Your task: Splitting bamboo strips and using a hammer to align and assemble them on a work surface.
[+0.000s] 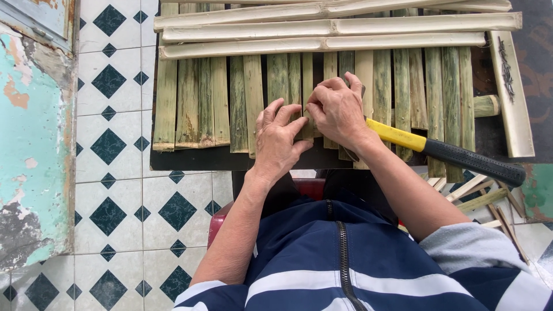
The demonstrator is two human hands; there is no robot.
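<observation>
A row of green bamboo slats (207, 98) lies side by side on a dark board (190, 158), crossed at the top by several pale split bamboo bars (322, 27). My left hand (279, 138) rests fingers-down on the slats near the middle. My right hand (337, 109) is just beside it, fingertips pinched together on a slat; whatever small thing it pinches is hidden. A hammer with a yellow and black handle (449, 152) lies across the slats, passing under my right wrist.
White floor tiles with dark diamonds (109, 173) lie to the left, beside a peeling turquoise wall (31, 144). A pale bamboo piece (512, 98) lies upright at the right. Loose bamboo offcuts (484, 198) sit at lower right. I sit on a red stool (216, 224).
</observation>
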